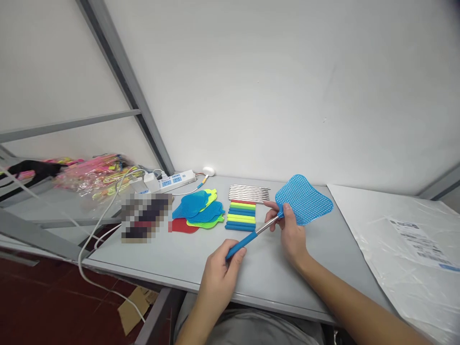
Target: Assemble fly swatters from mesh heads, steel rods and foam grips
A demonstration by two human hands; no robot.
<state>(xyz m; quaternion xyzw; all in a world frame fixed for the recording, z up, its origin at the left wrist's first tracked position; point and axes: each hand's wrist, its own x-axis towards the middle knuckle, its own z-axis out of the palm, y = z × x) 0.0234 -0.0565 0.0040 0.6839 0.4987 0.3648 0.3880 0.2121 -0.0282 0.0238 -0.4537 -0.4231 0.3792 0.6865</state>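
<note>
A blue fly swatter (304,200) is held above the table between my two hands. My left hand (223,265) is closed around the end of its blue handle. My right hand (288,230) pinches the neck, where the metal rod meets the perforated head. Beyond my hands lie a row of blue, yellow and red handle tubes (240,218) and a bundle of silver metal rods (249,193). To their left is a loose pile of blue, yellow-green and red swatter heads (197,209).
A white power strip (178,180) with plugs and cables stands at the back left, near a pixelated patch. Clear bags of colourful items (104,175) lie beyond the metal frame. A white plastic package (406,244) with a label covers the table's right side.
</note>
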